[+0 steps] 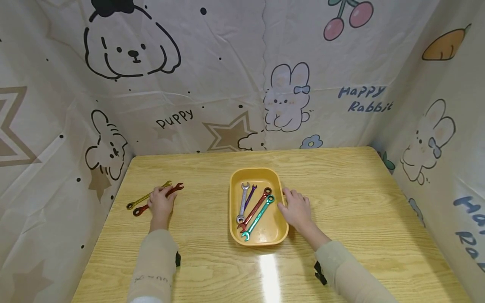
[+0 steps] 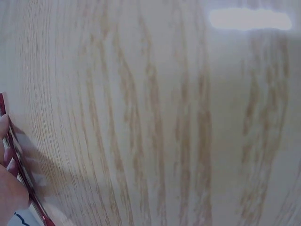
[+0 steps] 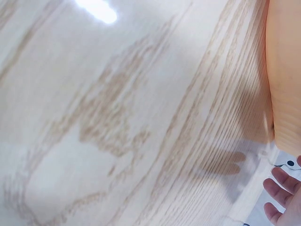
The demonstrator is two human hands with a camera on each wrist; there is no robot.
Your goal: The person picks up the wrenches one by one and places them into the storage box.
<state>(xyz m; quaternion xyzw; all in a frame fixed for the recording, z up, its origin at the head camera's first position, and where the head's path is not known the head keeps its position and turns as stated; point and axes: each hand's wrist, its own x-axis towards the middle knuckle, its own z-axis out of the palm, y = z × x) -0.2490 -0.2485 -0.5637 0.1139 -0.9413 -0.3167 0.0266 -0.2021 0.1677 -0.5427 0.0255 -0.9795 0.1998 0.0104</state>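
At the left of the table, my left hand grips the middle of a dark red wrench, whose two ends stick out on either side. Just behind it a yellow wrench lies on the table. My right hand is at the right side of a yellow plastic tray, thumb near the rim and fingers loosely extended. Inside the tray lie a silver wrench, a small purple wrench, a red wrench and a green wrench. The left wrist view catches the held wrench at its left edge.
The wood-grain table is bordered behind and at both sides by a printed cloth. Glare shows on the tabletop in front of the tray.
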